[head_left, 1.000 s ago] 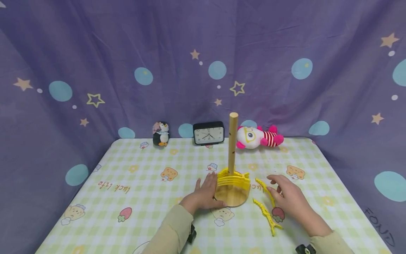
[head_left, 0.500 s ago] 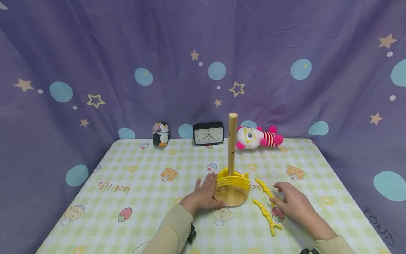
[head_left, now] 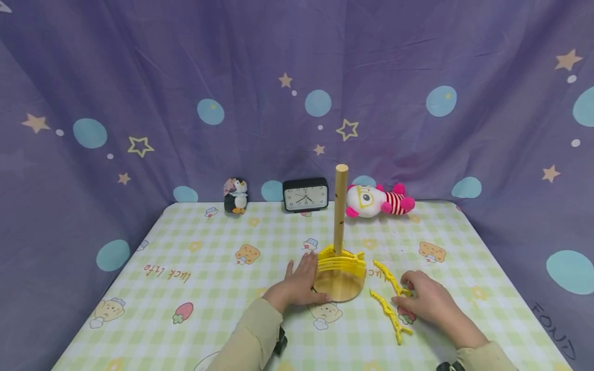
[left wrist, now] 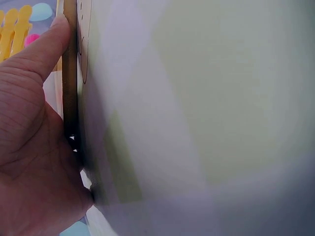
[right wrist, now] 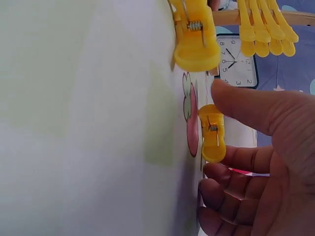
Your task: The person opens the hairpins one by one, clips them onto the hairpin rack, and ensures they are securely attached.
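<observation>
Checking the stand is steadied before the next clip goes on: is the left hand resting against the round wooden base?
Yes, the left hand lies flat on the tablecloth with its fingers against the edge of the round wooden base.

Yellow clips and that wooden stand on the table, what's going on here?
A person sits at a checked table. Their left hand rests against the round base of a wooden stand, which has a stack of yellow clips ringed around its post. Their right hand is down on the table at two loose clips: its fingers curl around the farther clip, while the nearer clip lies apart, untouched. A clock and two plush toys sit at the back.
</observation>
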Demonstrator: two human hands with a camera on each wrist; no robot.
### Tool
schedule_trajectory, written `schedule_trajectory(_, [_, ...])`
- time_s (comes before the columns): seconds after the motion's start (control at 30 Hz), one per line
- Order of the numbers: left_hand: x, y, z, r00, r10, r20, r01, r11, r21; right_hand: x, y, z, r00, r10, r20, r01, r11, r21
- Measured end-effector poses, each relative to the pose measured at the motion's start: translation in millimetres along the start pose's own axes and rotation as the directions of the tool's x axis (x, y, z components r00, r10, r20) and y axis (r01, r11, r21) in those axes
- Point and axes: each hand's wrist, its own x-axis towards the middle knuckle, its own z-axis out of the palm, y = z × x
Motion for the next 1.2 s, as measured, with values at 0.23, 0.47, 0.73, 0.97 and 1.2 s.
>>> schedule_trajectory(0.23, [-2.4, 1.9, -2.3, 1.0, 0.003, 0.007, -0.003, 1.0, 0.013, 3.5, 0, 4, 0.999, 0.018, 0.029, -0.017, 0.999, -0.034])
schedule_trajectory(0.47, [-3.4, 3.4, -3.1, 1.0, 0.0, 0.001, 0.0, 1.0, -0.001, 5.0, 1, 7, 1.0, 0.004, 0.026, -0.002, 0.998, -0.062])
schedule_trajectory(0.73, [-2.8, 2.4, -2.4, 1.0, 0.005, -0.005, -0.005, 1.0, 0.001, 3.4, 0, 6, 1.0, 0.012, 0.018, -0.011, 0.998, -0.057])
schedule_trajectory(0.97, [-3.1, 2.3, -3.3, 1.0, 0.005, -0.004, -0.005, 1.0, -0.009, 3.0, 0, 0, 0.996, 0.011, -0.087, -0.008, 0.999, 0.035])
schedule_trajectory(1.2, [-3.4, 2.6, -3.6, 1.0, 0.005, -0.002, -0.005, 1.0, -0.009, 1.8, -5, -8, 0.971, -0.059, -0.234, 0.086, 0.991, 0.107])
